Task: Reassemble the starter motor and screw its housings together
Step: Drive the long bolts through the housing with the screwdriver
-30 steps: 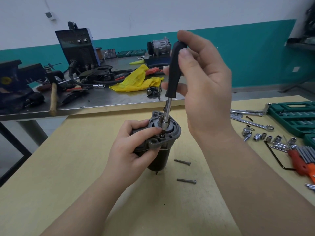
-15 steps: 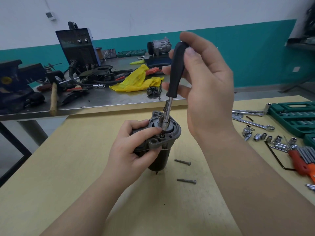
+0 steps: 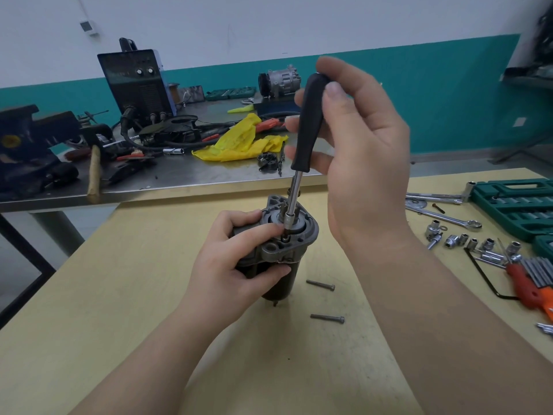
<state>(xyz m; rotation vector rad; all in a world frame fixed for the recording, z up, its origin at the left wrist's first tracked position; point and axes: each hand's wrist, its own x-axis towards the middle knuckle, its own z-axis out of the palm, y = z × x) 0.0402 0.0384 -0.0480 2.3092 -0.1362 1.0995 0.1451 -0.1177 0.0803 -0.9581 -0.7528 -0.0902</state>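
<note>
The starter motor (image 3: 288, 250) stands upright on the yellow table (image 3: 119, 295), grey housing on top of its black body. My left hand (image 3: 236, 265) grips the motor from the left, thumb across the housing flange. My right hand (image 3: 359, 151) holds the black handle of a nut driver (image 3: 309, 124) between thumb and fingers. Its steel shaft runs down and its socket tip (image 3: 288, 223) sits on a screw in the housing. Two loose long screws (image 3: 320, 285) (image 3: 327, 318) lie on the table to the right of the motor.
Loose sockets (image 3: 466, 241), wrenches (image 3: 443, 217), a green socket case (image 3: 517, 205) and an orange hex key set (image 3: 529, 283) lie at the right. Behind stands a steel bench (image 3: 179, 175) with a welder, a yellow rag, a hammer and a vise.
My right hand has shifted its fingers slightly on the driver handle, consistent with a turn. The motor and my left hand stay in place.
</note>
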